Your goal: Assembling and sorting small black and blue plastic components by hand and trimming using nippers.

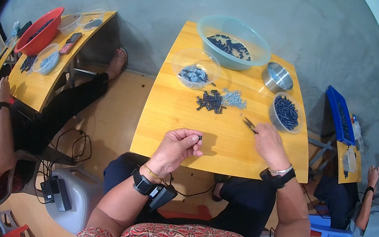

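Head view: on the wooden table, your left hand pinches a small dark part at its fingertips, raised for inspection, while your right hand closes on snips just ahead, the dark parts pile beyond both.

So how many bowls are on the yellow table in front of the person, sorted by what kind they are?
Clear plastic bowls: 2, one beside the big bowl, one at the right edge
Big bluish plastic bowl: 1
Shiny metal bowl: 1
Total: 4 bowls
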`<control>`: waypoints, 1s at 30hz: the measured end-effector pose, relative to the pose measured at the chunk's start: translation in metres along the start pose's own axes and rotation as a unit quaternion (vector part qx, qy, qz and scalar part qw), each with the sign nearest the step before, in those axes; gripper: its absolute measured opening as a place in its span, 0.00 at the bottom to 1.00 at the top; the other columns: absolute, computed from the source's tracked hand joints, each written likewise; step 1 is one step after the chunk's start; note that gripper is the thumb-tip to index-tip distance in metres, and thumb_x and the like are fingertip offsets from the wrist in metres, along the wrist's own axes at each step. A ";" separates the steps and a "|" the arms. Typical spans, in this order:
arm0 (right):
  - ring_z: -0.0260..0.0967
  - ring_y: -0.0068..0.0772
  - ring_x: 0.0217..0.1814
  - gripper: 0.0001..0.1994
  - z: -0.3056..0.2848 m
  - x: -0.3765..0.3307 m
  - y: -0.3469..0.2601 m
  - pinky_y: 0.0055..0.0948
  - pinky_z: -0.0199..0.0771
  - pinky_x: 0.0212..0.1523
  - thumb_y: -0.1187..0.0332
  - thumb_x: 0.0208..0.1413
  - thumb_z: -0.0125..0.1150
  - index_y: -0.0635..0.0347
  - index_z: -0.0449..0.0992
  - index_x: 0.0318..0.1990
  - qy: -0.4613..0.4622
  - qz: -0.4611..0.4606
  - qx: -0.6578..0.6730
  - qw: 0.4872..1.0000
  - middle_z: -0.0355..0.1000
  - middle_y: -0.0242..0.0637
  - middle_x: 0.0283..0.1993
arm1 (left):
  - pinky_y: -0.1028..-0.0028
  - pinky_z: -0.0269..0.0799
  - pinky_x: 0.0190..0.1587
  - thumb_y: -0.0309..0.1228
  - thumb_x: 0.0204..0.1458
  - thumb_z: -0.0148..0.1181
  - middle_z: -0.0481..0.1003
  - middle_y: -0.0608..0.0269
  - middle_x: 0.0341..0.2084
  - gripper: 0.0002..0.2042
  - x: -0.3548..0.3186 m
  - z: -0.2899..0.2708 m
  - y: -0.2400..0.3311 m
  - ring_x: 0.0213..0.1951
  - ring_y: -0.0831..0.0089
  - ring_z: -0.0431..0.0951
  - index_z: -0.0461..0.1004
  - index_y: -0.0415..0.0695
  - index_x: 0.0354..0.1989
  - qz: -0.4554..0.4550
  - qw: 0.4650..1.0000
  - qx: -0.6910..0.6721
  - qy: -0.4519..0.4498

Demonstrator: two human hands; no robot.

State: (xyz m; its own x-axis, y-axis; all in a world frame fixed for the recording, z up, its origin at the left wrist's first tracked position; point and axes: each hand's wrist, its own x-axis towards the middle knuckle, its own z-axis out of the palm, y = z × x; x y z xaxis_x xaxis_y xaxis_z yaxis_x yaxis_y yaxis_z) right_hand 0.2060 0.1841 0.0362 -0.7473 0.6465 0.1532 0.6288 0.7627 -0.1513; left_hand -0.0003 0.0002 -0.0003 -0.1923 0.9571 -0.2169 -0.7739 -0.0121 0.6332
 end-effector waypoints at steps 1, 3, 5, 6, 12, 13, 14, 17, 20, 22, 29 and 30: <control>0.63 0.50 0.39 0.05 0.000 0.001 0.006 0.38 0.64 0.38 0.78 0.44 0.52 0.64 0.69 0.31 0.008 0.013 -0.024 1.000 0.64 0.48 0.32 | 0.76 0.75 0.32 0.23 0.53 0.49 0.72 0.62 0.26 0.07 0.000 0.000 0.000 0.26 0.78 0.71 0.71 0.35 0.38 0.000 1.000 0.000 0.000; 0.63 0.51 0.39 0.04 -0.001 0.007 0.009 0.39 0.64 0.38 0.78 0.45 0.52 0.64 0.69 0.31 0.017 0.025 -0.047 0.998 0.65 0.48 0.32 | 0.76 0.75 0.33 0.23 0.53 0.49 0.72 0.62 0.26 0.07 0.000 0.000 -0.001 0.26 0.78 0.71 0.71 0.35 0.38 0.005 1.000 0.004 -0.002; 0.64 0.51 0.36 0.03 -0.002 0.018 0.004 0.43 0.65 0.36 0.75 0.47 0.50 0.64 0.67 0.29 0.052 -0.017 0.029 0.998 0.66 0.49 0.30 | 0.76 0.75 0.33 0.23 0.53 0.49 0.72 0.62 0.26 0.07 -0.001 0.000 0.000 0.26 0.78 0.71 0.71 0.35 0.39 0.008 1.000 0.001 0.005; 0.64 0.51 0.36 0.03 -0.001 0.025 0.002 0.43 0.65 0.36 0.75 0.47 0.50 0.64 0.67 0.29 0.051 -0.016 0.028 0.998 0.66 0.49 0.30 | 0.76 0.75 0.33 0.23 0.53 0.49 0.72 0.62 0.26 0.07 0.000 0.001 0.000 0.26 0.78 0.71 0.71 0.36 0.39 0.010 1.000 -0.002 0.009; 0.65 0.52 0.34 0.02 0.006 0.055 -0.008 0.41 0.66 0.35 0.76 0.46 0.50 0.62 0.68 0.29 0.016 -0.115 0.086 0.990 0.66 0.48 0.29 | 0.76 0.75 0.33 0.24 0.54 0.49 0.72 0.62 0.26 0.08 0.000 -0.003 -0.001 0.26 0.78 0.71 0.70 0.36 0.40 0.023 0.999 -0.035 -0.025; 0.65 0.52 0.35 0.03 0.012 0.058 -0.005 0.41 0.65 0.36 0.76 0.45 0.51 0.63 0.68 0.30 0.009 -0.120 0.081 0.989 0.66 0.48 0.29 | 0.76 0.75 0.33 0.24 0.54 0.49 0.72 0.62 0.26 0.08 0.000 -0.003 -0.001 0.26 0.78 0.71 0.70 0.36 0.40 0.024 0.999 -0.036 -0.023; 0.65 0.52 0.35 0.04 0.015 0.060 -0.003 0.40 0.65 0.36 0.77 0.45 0.51 0.64 0.68 0.30 0.003 -0.126 0.076 0.989 0.66 0.48 0.29 | 0.76 0.75 0.32 0.25 0.54 0.48 0.72 0.62 0.26 0.08 0.000 -0.003 0.000 0.26 0.78 0.71 0.70 0.36 0.40 0.024 0.999 -0.033 -0.025; 0.64 0.53 0.35 0.04 0.014 0.065 -0.009 0.41 0.65 0.36 0.77 0.44 0.51 0.64 0.68 0.30 -0.017 -0.127 0.060 0.990 0.66 0.48 0.29 | 0.76 0.74 0.32 0.25 0.54 0.48 0.71 0.63 0.26 0.08 0.001 -0.005 0.000 0.26 0.77 0.72 0.71 0.36 0.40 0.026 0.999 -0.033 -0.028; 0.66 0.45 0.33 0.04 0.017 0.065 -0.015 0.35 0.67 0.34 0.78 0.45 0.51 0.65 0.68 0.30 -0.005 -0.147 0.053 0.988 0.66 0.46 0.28 | 0.76 0.74 0.33 0.26 0.54 0.49 0.71 0.63 0.26 0.09 0.000 -0.004 0.003 0.27 0.78 0.72 0.71 0.37 0.40 0.023 0.998 -0.041 -0.031; 0.66 0.39 0.31 0.03 0.014 0.058 -0.030 0.31 0.66 0.33 0.79 0.45 0.51 0.65 0.67 0.30 0.000 -0.128 0.130 0.983 0.66 0.44 0.26 | 0.76 0.74 0.34 0.26 0.54 0.49 0.71 0.63 0.26 0.09 0.001 -0.005 0.004 0.27 0.78 0.72 0.71 0.37 0.40 0.019 0.998 -0.050 -0.030; 0.64 0.21 0.25 0.04 0.022 0.029 -0.091 0.20 0.66 0.28 0.80 0.45 0.53 0.66 0.65 0.30 0.047 -0.069 0.452 0.888 0.65 0.35 0.24 | 0.76 0.73 0.34 0.27 0.54 0.49 0.71 0.63 0.26 0.09 0.002 -0.011 0.000 0.27 0.76 0.72 0.71 0.37 0.40 0.019 0.995 -0.081 -0.058; 0.64 0.21 0.25 0.04 0.023 0.027 -0.095 0.20 0.66 0.28 0.80 0.45 0.53 0.66 0.65 0.30 0.046 -0.070 0.456 0.886 0.65 0.35 0.24 | 0.77 0.73 0.34 0.27 0.54 0.48 0.71 0.63 0.26 0.09 0.002 -0.013 -0.001 0.28 0.76 0.72 0.71 0.37 0.40 0.019 0.994 -0.082 -0.067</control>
State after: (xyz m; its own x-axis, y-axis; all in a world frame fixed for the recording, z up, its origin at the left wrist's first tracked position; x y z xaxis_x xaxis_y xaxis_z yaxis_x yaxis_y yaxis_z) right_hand 0.1213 0.1288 0.0324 -0.7567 0.5780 0.3055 0.0655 0.5319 -0.8442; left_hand -0.0078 -0.0014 -0.0105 -0.1496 0.9848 -0.0880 -0.8576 -0.0850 0.5072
